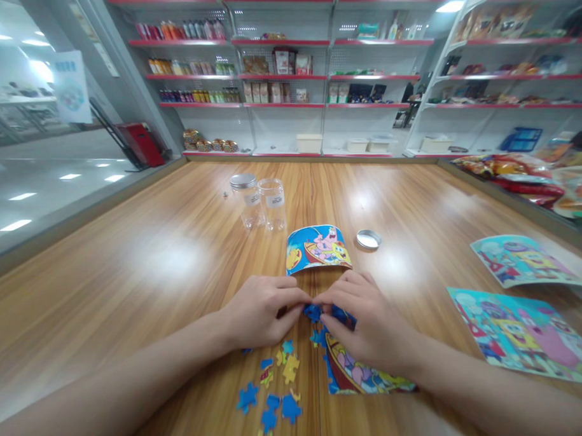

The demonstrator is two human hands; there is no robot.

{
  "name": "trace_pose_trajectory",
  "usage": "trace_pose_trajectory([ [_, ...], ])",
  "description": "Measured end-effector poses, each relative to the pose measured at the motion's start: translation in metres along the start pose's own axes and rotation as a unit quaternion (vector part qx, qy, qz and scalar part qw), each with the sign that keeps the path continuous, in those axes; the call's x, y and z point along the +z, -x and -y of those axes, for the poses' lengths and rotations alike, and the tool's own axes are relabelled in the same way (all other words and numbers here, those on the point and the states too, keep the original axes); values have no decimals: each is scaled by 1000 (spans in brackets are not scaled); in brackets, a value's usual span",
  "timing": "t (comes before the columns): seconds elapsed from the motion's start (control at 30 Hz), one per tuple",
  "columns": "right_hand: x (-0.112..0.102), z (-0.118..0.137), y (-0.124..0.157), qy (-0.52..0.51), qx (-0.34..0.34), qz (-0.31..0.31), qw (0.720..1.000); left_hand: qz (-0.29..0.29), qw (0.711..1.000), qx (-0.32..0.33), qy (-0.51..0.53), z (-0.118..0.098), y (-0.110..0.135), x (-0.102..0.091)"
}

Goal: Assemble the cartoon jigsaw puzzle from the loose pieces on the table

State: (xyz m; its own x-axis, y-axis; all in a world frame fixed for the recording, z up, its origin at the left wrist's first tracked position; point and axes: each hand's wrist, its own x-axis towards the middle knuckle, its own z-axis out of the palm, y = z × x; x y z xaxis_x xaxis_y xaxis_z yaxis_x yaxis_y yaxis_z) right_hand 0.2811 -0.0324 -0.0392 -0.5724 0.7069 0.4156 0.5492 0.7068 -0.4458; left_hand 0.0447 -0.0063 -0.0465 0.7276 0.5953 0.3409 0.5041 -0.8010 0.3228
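Two bare hands, left hand (261,312) and right hand (364,322), meet fingertip to fingertip pinching a blue puzzle piece (312,312) over a part-built cartoon puzzle (362,376) on a wooden table (150,264), loose pieces (275,395) near, two clear jars (258,201) beyond.

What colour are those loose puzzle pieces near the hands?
The loose puzzle pieces are mostly blue, some yellow; head view.

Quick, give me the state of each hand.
Left hand: closed, pinching a blue puzzle piece.
Right hand: closed, gripping blue edge of the assembled puzzle section.
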Motion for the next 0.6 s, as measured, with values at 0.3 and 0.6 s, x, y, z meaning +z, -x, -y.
trace_pose_trajectory([
  [0.3,-4,3,1,48,-43,6,998,15,1000,-7,1,0,3,-1],
  [0.6,-3,5,3,44,-67,62,995,14,1000,-6,-3,0,2,-1],
])
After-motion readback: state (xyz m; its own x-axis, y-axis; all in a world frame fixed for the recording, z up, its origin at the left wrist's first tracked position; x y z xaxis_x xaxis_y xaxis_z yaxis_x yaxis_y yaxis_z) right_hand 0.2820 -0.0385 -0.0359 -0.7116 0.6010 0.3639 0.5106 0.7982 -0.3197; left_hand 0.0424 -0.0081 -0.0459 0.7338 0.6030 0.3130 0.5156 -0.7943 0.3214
